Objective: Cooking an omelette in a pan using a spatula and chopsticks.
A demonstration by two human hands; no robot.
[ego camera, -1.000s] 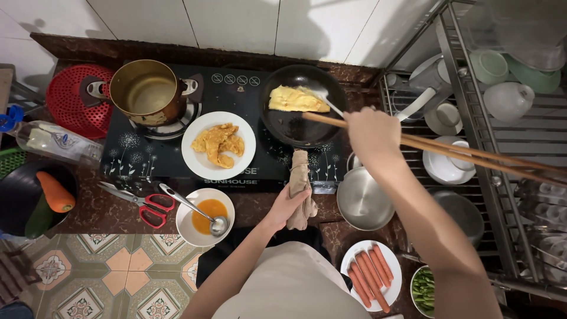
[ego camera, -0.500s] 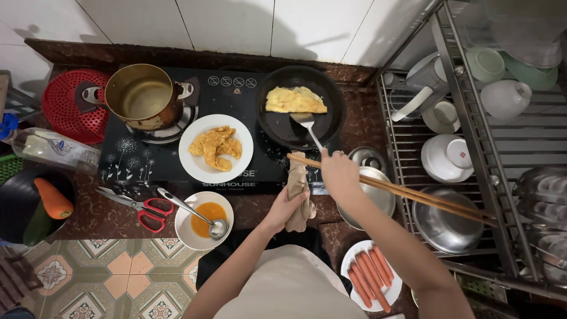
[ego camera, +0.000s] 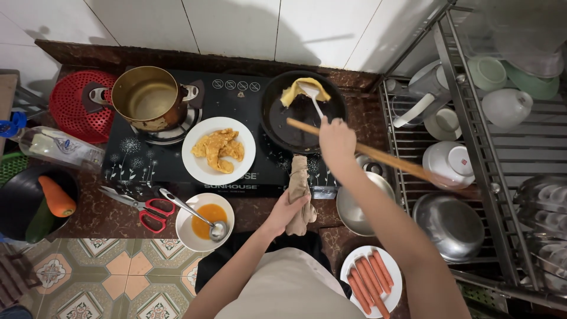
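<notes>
My right hand [ego camera: 336, 142] hovers over the near rim of the black frying pan [ego camera: 282, 131] and holds long wooden chopsticks [ego camera: 390, 159] together with a pale spatula [ego camera: 310, 94]. The spatula's blade rests on a folded yellow omelette [ego camera: 302, 88] at the pan's far edge. My left hand [ego camera: 286, 207] grips the pan's handle through a beige cloth [ego camera: 300, 183] wrapped around it. The pan sits on the right burner of a black glass stove [ego camera: 142, 162].
On the stove stand a brass pot [ego camera: 147, 97] and a white plate of fried egg [ego camera: 218, 150]. In front lie red scissors [ego camera: 147, 210], a bowl of beaten egg with a ladle [ego camera: 204, 221], a steel bowl [ego camera: 357, 210] and a plate of sausages [ego camera: 371, 282]. A dish rack [ego camera: 472, 153] fills the right.
The omelette has gone from lying flat in the pan's middle to folded at the far edge. My right hand moved forward over the pan with the spatula and chopsticks.
</notes>
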